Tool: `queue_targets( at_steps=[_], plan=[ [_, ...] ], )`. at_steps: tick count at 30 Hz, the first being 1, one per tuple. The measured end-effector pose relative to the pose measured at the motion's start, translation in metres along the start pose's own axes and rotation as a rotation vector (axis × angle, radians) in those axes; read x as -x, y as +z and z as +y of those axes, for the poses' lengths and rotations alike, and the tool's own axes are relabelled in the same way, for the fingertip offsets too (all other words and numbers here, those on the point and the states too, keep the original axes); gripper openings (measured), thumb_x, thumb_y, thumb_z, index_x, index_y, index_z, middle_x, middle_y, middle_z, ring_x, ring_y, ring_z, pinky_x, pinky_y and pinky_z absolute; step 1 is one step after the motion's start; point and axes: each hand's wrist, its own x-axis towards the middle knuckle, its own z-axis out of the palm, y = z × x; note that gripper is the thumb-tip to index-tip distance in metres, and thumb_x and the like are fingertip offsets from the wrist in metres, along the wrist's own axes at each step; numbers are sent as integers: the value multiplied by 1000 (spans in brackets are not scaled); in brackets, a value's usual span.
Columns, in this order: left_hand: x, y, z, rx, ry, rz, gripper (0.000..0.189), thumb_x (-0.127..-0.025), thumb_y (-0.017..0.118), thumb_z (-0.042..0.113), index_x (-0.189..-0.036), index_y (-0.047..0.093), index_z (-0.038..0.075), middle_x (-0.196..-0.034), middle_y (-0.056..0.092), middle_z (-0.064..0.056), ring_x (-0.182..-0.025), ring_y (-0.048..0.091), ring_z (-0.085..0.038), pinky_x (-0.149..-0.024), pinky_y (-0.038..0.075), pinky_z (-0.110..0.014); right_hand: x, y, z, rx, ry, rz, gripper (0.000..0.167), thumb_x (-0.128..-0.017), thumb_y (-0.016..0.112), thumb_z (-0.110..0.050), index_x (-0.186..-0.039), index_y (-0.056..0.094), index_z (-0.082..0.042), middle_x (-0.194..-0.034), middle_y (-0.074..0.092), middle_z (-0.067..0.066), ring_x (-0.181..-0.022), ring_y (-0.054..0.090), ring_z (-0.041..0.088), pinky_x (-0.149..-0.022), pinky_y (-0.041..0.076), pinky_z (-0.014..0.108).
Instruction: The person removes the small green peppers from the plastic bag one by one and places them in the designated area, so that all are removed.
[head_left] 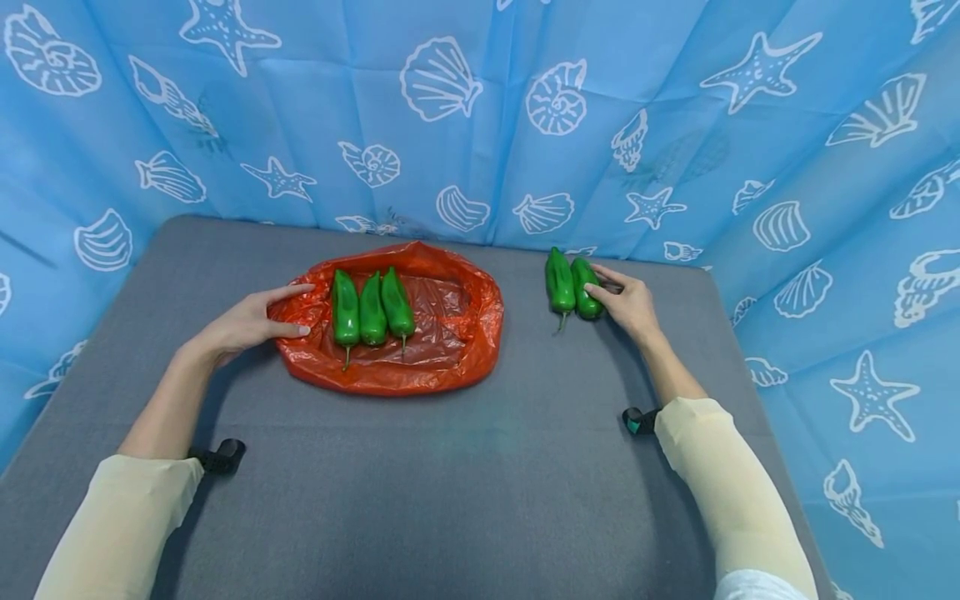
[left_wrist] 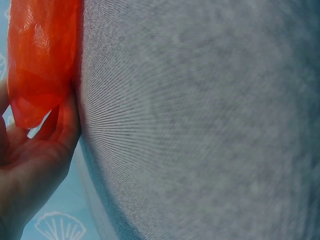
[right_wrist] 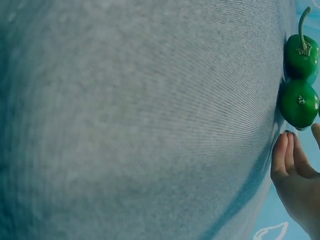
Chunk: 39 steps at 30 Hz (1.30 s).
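A red plastic bag (head_left: 420, 379) lies on the grey table with its mouth spread wide. Three green peppers (head_left: 372, 310) sit side by side in its left part. My left hand (head_left: 243, 323) holds the bag's left edge, thumb and index finger over the rim; in the left wrist view other fingers lie against the outside of the red plastic. To the right of the bag, two more green peppers lie close together. My right hand (head_left: 628, 302) is at the right-hand pepper (head_left: 585, 287), thumb at its side and fingers spread behind it. The left one of this pair (head_left: 559, 282) has a long stem.
The grey cloth-covered table (head_left: 420, 500) reaches back to a blue curtain (head_left: 495, 167) with white shells and starfish. A curtain also hangs along the right side. Black wrist-camera mounts (head_left: 225, 457) stick out inward from both forearms.
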Motion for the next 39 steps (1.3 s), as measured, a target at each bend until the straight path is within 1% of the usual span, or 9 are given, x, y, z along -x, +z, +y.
queue_targets(
  at_steps=[8,12,18,21,25,29,32,35,39],
  plan=[
    [1,-1,-1,4,3,0,86,-92,72,34,-160,22,18,-164,-2,-24,-147,3,-49,-114,11,-67,2,3,-7,-73,-72,159,42,-92,73,-28,-131,67,-15,-127,68,8,-112,65,24,-92,54,36],
    [1,-1,-1,3,5,1,86,-92,72,34,-160,21,18,-164,-2,-24,-147,3,-50,-114,11,-68,4,7,-14,-108,-140,202,38,-92,74,-22,-128,69,-11,-123,69,10,-107,67,23,-88,55,29],
    [0,0,-2,3,6,-1,87,-92,72,33,-160,21,17,-164,-1,-25,-147,5,-50,-114,13,-67,12,13,-30,-154,-208,242,36,-91,75,-17,-125,70,-8,-118,71,12,-97,67,14,-83,54,19],
    [0,0,-1,3,0,-3,87,-92,72,34,-160,20,17,-163,0,-26,-146,7,-50,-114,14,-67,17,16,-40,-158,-225,235,36,-90,75,-17,-125,69,-9,-116,72,11,-95,66,13,-83,54,19],
    [1,1,0,-3,-10,-3,87,-92,71,35,-160,20,17,-163,1,-26,-146,7,-51,-114,14,-68,24,20,-52,-184,-237,194,37,-91,74,-18,-127,68,-9,-115,71,11,-97,67,18,-82,53,18],
    [1,2,0,-6,-11,-3,87,-92,71,35,-160,20,18,-163,1,-26,-146,7,-50,-114,14,-68,34,21,-69,-290,-252,139,38,-92,72,-13,-128,66,-4,-119,69,19,-99,66,27,-81,52,16],
    [1,2,1,-1,-10,-3,87,-92,71,35,-160,20,17,-163,2,-26,-146,7,-50,-114,14,-68,49,19,-93,-364,-261,102,37,-92,70,-7,-128,65,2,-119,66,27,-98,66,25,-80,52,18],
    [2,2,2,4,-10,-3,86,-92,71,34,-160,20,17,-163,3,-26,-146,8,-50,-114,15,-67,59,19,-113,-380,-275,77,36,-92,69,-3,-127,64,4,-119,64,31,-96,66,22,-79,53,19],
    [2,2,2,5,-5,-5,86,-93,71,34,-160,20,17,-163,4,-26,-146,9,-50,-114,15,-67,63,25,-119,-380,-288,44,36,-92,69,-4,-128,64,3,-119,66,27,-99,65,28,-81,52,20]
  ],
)
